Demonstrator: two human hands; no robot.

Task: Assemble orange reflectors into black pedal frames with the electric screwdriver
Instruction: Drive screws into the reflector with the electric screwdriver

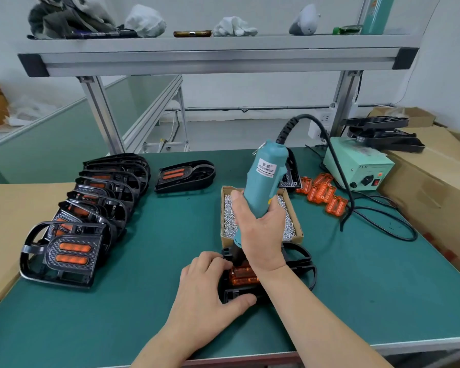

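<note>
A black pedal frame (302, 264) lies on the green mat near the front edge, with an orange reflector (243, 278) seated in it. My right hand (259, 232) grips the teal electric screwdriver (266, 179) upright, its tip down on the reflector. My left hand (210, 282) holds the frame's left side, fingers curled over its top edge and thumb pressed on its near edge. The screwdriver's bit is hidden behind my hands.
A cardboard box of screws (294, 229) sits just behind the frame. Several finished pedals (91, 216) are stacked at left, one more (185, 175) behind. Loose orange reflectors (323, 193) and the power supply (359, 168) with its cable are at right, beside cardboard cartons (436, 181).
</note>
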